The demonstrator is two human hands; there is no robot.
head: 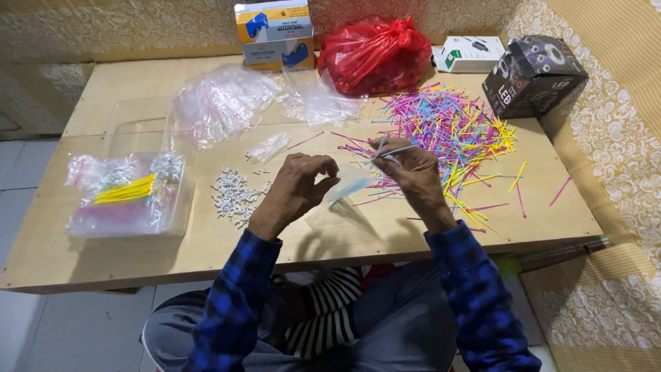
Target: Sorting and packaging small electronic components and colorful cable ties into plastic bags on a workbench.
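Above the table (206,248), right hand (413,172) fingers pinch seemingly pale-blue thin sticks (385,148).

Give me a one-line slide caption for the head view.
Right hand pinches thin sticks beside left hand holding a small clear bag.

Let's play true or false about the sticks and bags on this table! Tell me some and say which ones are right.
1. The right hand pinches a few thin sticks. True.
2. The red plastic bag lies on the floor. False: it sits at the back of the table.
3. The big pile of coloured sticks is to the person's right. True.
4. The left hand holds a black box. False: it holds a small clear bag; the black box sits untouched at the far right.
5. Small white pieces lie left of the hands. True.
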